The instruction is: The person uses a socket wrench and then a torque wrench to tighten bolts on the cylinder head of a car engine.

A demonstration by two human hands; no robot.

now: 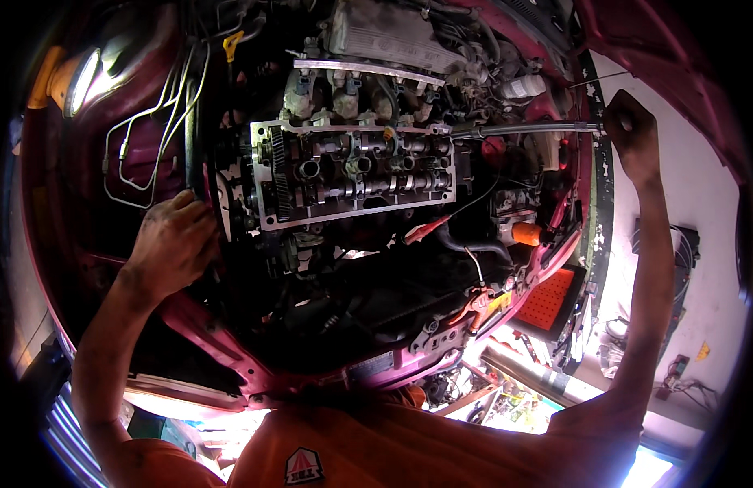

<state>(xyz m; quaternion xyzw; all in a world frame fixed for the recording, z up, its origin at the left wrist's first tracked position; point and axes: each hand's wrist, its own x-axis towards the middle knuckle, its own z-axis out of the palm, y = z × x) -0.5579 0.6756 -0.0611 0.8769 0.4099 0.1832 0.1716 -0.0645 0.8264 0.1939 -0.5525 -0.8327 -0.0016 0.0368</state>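
Note:
In the middle lies an engine with its camshafts (352, 167) bared inside a pale metal rim. My right hand (634, 137), at the far right, is closed round the outer end of a long metal bar (539, 128). The bar runs level to the engine's right end, where its tip is hard to make out among the parts. My left hand (174, 241) reaches down beside the engine's left end, next to a toothed gear (279, 172). Its fingers are curled, and whatever they grip is hidden.
A lit work lamp (83, 81) stands at the upper left, near bent metal pipes (152, 154). A red clamp (476, 307) grips the front body edge. A red-handled probe with a wire (425, 230) lies before the engine. An orange panel (547, 299) is at the right.

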